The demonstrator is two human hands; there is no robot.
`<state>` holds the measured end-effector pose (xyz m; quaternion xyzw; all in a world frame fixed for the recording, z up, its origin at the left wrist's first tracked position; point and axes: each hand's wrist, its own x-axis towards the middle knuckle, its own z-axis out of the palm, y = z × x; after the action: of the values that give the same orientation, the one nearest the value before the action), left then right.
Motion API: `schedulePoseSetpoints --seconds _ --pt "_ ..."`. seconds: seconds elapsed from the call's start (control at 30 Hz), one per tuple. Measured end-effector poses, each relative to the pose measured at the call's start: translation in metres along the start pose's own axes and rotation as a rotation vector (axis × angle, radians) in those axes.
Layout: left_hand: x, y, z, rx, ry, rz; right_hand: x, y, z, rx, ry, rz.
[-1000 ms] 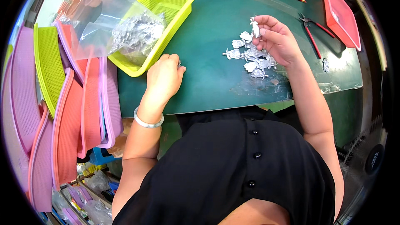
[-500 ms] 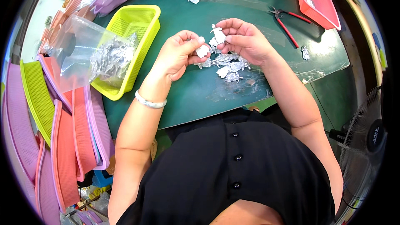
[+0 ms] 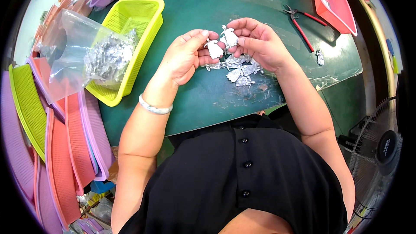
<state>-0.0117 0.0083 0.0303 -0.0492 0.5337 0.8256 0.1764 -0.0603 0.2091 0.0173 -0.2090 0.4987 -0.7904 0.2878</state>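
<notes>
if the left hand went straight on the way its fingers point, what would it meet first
Probably the silvery piece held in the right hand, just across from the left hand, though depth between them is unclear.

A workshop (red-handled pliers (image 3: 303, 35), stacked baskets (image 3: 63, 164), heaped silvery pieces (image 3: 236, 76)).

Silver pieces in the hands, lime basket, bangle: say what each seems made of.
Silver pieces: probably cast metal; silvery sheen, irregular edges. Lime basket: likely moulded plastic, satin; uniform colour, perforated walls. Bangle: perhaps polished stone, glass or plastic; smooth, pale, mottled.
</notes>
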Motion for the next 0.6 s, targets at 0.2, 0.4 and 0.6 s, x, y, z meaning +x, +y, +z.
schedulePoseSetpoints --seconds 0.2,0.4,0.6 --pt "-0.001 -0.0004 -0.0006 -0.023 -0.023 0.0 0.0005 0.0017 0.0013 -0.036 0.019 0.0" --pt "-0.0007 -0.0021 -0.0015 -0.037 -0.027 0.001 0.0004 0.0024 0.0008 -0.028 0.011 -0.007" --pt "-0.0014 -0.002 -0.0012 -0.035 -0.022 0.007 0.0 0.0018 0.0002 -0.024 0.0 0.002"
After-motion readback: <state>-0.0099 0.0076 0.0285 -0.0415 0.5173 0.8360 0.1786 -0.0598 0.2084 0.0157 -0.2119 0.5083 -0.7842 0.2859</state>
